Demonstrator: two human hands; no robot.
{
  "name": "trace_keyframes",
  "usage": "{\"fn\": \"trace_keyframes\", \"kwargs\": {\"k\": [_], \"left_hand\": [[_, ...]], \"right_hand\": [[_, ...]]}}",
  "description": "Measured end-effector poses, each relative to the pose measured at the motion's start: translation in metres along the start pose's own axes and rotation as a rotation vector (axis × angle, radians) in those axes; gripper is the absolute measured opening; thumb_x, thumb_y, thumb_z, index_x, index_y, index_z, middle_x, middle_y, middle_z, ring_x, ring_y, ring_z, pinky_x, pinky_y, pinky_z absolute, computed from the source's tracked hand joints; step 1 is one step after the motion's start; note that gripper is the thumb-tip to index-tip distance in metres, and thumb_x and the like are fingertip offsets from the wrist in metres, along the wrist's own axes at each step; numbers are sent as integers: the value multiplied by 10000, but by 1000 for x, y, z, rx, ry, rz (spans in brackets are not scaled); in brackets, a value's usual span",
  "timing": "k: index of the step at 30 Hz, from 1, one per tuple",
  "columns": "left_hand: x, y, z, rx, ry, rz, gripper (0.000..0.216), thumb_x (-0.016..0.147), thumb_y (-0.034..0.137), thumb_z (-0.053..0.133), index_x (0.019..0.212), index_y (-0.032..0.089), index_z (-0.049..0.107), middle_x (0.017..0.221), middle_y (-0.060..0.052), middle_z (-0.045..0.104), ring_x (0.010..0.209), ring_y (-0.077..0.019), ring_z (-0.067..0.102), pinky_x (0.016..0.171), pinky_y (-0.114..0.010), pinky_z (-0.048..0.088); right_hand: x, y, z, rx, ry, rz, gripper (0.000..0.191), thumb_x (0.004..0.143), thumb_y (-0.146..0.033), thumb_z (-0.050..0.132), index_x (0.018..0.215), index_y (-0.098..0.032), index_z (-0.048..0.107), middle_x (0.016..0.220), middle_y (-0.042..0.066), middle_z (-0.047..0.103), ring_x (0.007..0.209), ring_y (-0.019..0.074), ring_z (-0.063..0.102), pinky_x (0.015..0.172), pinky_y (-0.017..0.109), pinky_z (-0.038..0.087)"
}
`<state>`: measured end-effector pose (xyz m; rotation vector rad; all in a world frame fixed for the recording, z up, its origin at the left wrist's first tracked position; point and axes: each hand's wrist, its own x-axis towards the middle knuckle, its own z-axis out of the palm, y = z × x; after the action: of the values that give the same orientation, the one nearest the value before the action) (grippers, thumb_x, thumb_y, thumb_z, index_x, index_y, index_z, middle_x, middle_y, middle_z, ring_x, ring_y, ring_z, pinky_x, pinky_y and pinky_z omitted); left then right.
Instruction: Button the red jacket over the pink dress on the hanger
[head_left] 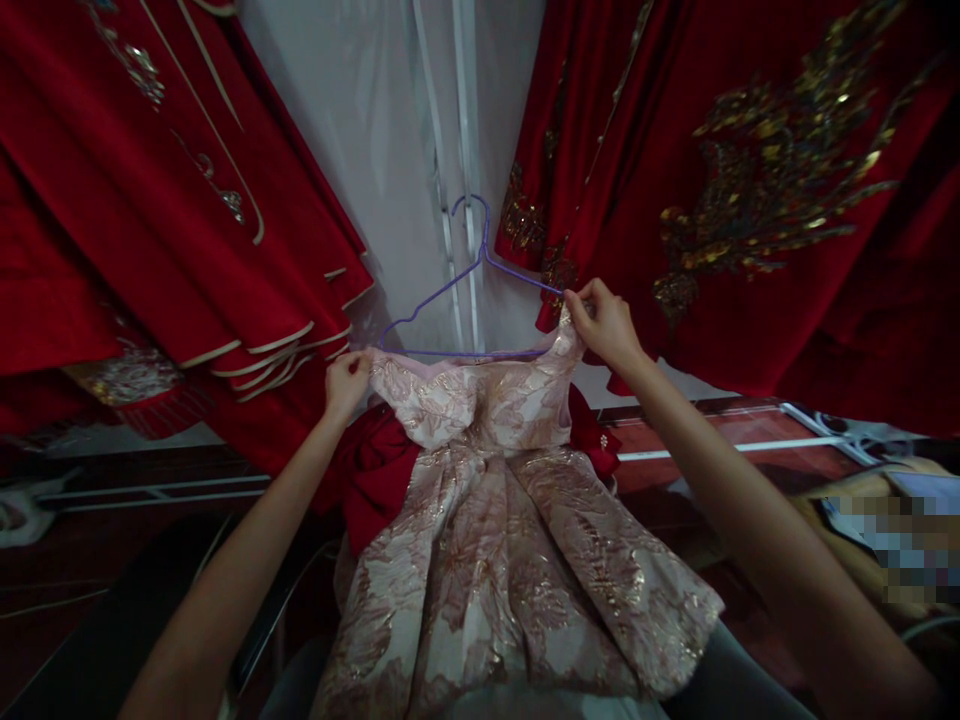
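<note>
A pale pink brocade dress (480, 560) with gold patterning lies spread across my lap, its bodice facing up. My left hand (349, 385) pinches the dress at its left shoulder. At the other shoulder, my right hand (600, 318) grips the strap, close against the end of a purple hanger (427, 300). The hanger's right arm reaches into that strap, while its left end shows above the neckline. Its hook points up and away from me. Dark red fabric (379, 470) shows beneath the dress on both sides.
Red garments with pale piping (187, 200) hang at the left. More red garments, with gold sequin embroidery (780, 170), hang at the right. A pale curtain (337, 110) and white metal poles (466, 110) stand between them. A white floor-level bar (720, 450) runs at the right.
</note>
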<state>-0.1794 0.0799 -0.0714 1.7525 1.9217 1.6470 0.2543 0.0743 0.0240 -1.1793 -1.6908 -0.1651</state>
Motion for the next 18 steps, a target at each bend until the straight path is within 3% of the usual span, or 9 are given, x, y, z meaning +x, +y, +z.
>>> {"fn": "trace_keyframes", "kwargs": {"k": [5,9,14,18], "left_hand": [[16,32,3,-196,8,43,405,778,486,543,915,145,711,933,-68,708,887,-193,626,856,-291,454],[21,46,7,-340,5,-35,406,761,501,562,846,128,700,847,-57,692,813,-171,613,807,-279,457],[1,23,3,-359,35,-233,383,727,493,597,797,128,687,776,-46,668,738,-156,598,763,-286,460],[-9,6,-5,-350,27,-266,388,702,502,612,803,135,690,774,-43,672,746,-163,606,764,-289,464]], "right_hand": [[-1,1,0,13,-15,8,343,881,-532,441,749,-218,483,681,29,610,577,169,550,613,297,373],[-2,0,-1,12,-18,17,372,876,-567,423,753,-221,481,680,32,611,577,171,548,613,300,378],[-1,-1,-1,9,-15,19,407,867,-605,404,745,-223,476,689,36,624,598,181,557,608,293,380],[-1,-1,-2,9,-24,22,416,862,-615,403,747,-223,480,691,42,631,601,183,556,610,293,376]]}}
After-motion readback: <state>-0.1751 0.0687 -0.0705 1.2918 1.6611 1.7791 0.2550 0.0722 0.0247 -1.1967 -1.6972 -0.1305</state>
